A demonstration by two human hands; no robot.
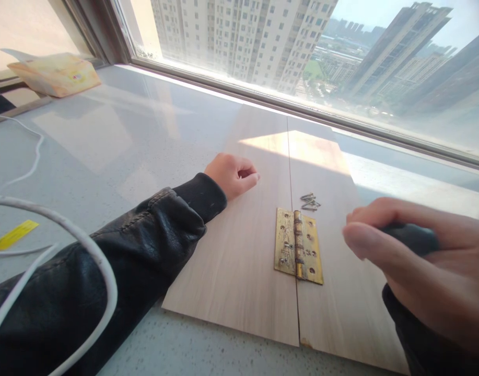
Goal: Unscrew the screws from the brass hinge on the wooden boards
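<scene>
Two pale wooden boards (239, 261) lie side by side on a grey counter. A brass hinge (298, 245) lies flat across their seam. A small pile of screws (310, 201) sits just beyond the hinge on the right board. My left hand (232, 175) rests on the left board in a loose fist with nothing visible in it. My right hand (423, 266), close to the camera at the right, is closed around a dark handle (411, 237) whose far end is hidden.
The grey counter (117, 146) runs to a large window (302, 57) along the back. A yellowish packet (55, 73) lies at the far left. White cables (67, 235) loop across the left, near a yellow label (14, 235).
</scene>
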